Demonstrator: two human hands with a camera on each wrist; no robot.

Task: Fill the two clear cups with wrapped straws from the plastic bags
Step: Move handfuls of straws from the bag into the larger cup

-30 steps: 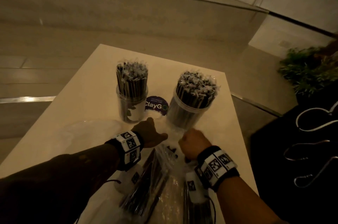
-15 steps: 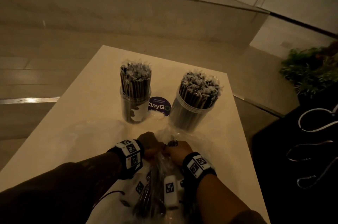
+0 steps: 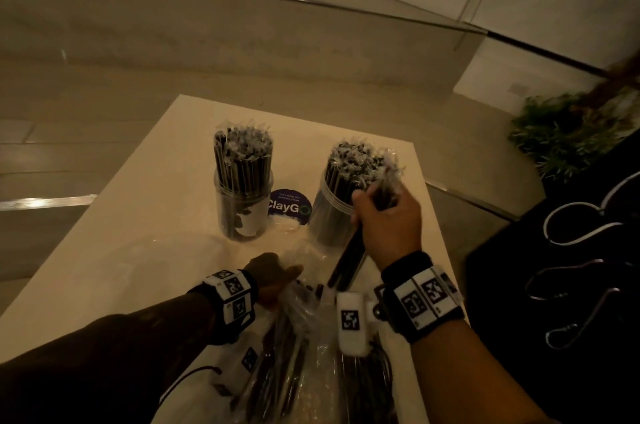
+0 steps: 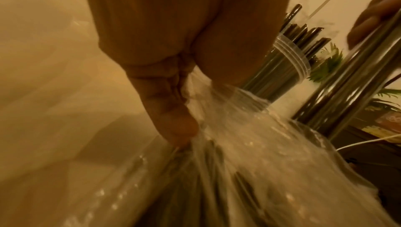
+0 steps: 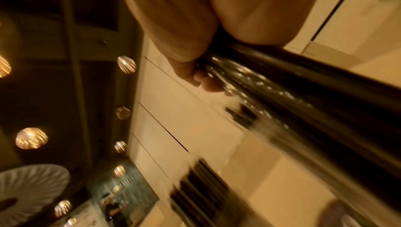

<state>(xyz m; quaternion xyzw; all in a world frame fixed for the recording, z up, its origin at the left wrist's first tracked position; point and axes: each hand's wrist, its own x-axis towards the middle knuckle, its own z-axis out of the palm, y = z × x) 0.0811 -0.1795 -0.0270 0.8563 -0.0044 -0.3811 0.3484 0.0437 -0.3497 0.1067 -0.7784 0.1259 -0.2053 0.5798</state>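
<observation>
Two clear cups stand on the white table (image 3: 145, 202), both packed with black wrapped straws: the left cup (image 3: 243, 207) and the right cup (image 3: 332, 216). My right hand (image 3: 384, 216) grips a bundle of wrapped straws (image 3: 349, 255) (image 5: 282, 83) tilted against the right cup's near side, its top end level with the straws standing in the cup. My left hand (image 3: 273, 273) pinches the gathered mouth of the clear plastic bag (image 3: 298, 347) (image 4: 249, 153), which lies near the table's front edge with more straws inside.
A round purple "ClayGo" sticker (image 3: 289, 207) lies between the cups. Another flat clear bag (image 3: 114, 271) lies left of my left hand. A potted plant (image 3: 568, 133) stands off the table at the right. The table's right edge runs close to the right cup.
My right hand has left the bag's mouth with a bundle of straws and risen to the right cup. My left hand stays holding the bag.
</observation>
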